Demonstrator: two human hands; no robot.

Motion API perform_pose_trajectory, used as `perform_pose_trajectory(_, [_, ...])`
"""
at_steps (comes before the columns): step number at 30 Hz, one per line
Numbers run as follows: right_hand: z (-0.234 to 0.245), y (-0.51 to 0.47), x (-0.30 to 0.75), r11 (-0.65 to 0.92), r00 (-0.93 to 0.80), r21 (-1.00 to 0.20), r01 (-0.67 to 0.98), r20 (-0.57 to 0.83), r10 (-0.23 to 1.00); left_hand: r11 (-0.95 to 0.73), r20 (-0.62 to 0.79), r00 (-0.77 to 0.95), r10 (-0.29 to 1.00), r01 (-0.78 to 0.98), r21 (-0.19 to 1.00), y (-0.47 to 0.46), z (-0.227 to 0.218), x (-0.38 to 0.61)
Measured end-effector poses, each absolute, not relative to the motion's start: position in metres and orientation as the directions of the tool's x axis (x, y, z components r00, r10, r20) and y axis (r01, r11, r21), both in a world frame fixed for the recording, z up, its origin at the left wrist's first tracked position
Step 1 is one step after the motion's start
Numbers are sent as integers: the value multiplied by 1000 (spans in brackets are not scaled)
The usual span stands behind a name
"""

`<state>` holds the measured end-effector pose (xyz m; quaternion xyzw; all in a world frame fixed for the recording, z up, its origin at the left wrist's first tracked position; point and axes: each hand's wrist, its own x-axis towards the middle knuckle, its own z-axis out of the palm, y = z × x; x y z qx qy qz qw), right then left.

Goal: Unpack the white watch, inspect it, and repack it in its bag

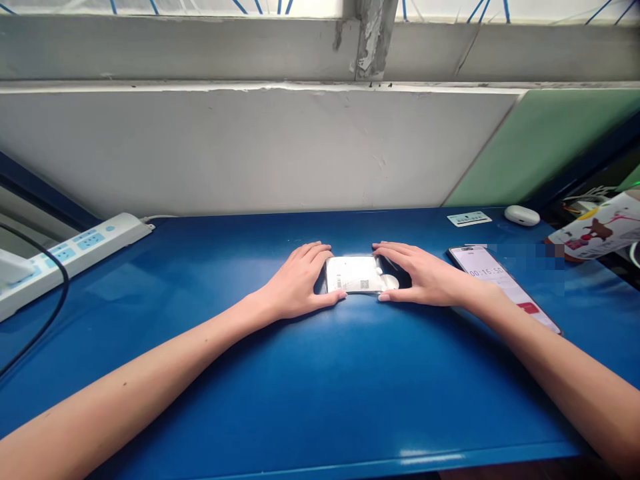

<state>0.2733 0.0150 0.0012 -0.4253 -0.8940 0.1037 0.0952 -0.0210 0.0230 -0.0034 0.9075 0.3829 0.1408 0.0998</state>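
Note:
A small flat clear packet (pixel 350 275) lies on the blue table between my two hands. Inside it are a white card with a printed code and a round white piece, whose kind I cannot make out. My left hand (pixel 303 283) grips the packet's left end, thumb at the near edge and fingers at the far edge. At the other end, my right hand (pixel 425 273) holds it the same way, fingertips along the far edge and thumb by the near corner.
A phone (pixel 505 287) showing a running timer lies beside my right forearm. Behind it are a printed card (pixel 469 219) and a white earbud case (pixel 521 215). A printed box (pixel 595 227) stands far right. On the left are a white power strip (pixel 85 250) and a black cable (pixel 60 310).

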Motion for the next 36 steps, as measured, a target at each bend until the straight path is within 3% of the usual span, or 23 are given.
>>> perform_pose_trajectory(12, [3, 13, 272, 629, -621, -258, 733, 123, 774, -671, 195, 651, 733, 647, 363, 22, -2, -21])
perform_pose_trajectory(21, [1, 13, 273, 630, -625, -233, 741, 104, 774, -683, 197, 662, 723, 643, 348, 22, -2, -21])
perform_pose_trajectory(36, [5, 1, 249, 583, -548, -363, 727, 205, 811, -701, 188, 682, 707, 641, 313, 23, -5, -23])
